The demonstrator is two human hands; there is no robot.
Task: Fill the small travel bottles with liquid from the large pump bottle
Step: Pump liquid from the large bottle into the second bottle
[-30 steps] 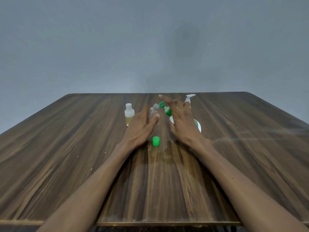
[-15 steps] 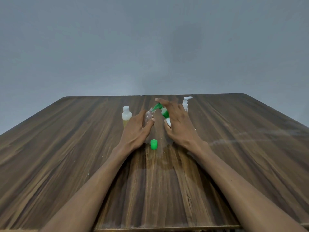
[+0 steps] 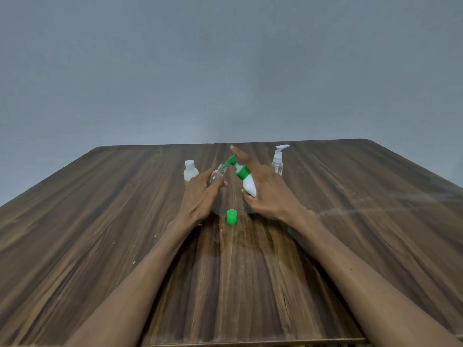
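Grey wall fills the upper frame above a dark wooden desk [image 3: 100, 221]. At mid-frame the left hand [image 3: 200, 196] holds a small clear travel bottle [image 3: 216, 176] tilted, its grip curled round the body. The right hand [image 3: 268, 194] grasps the white pump bottle [image 3: 248, 184], tilted left, index finger on the green pump head [image 3: 231, 161], whose spout meets the small bottle's mouth. A green cap [image 3: 231, 217] stands on the desk between the wrists. Further back stand a capped yellowish bottle [image 3: 190, 172] at left and a clear pump bottle [image 3: 278, 161] at right.
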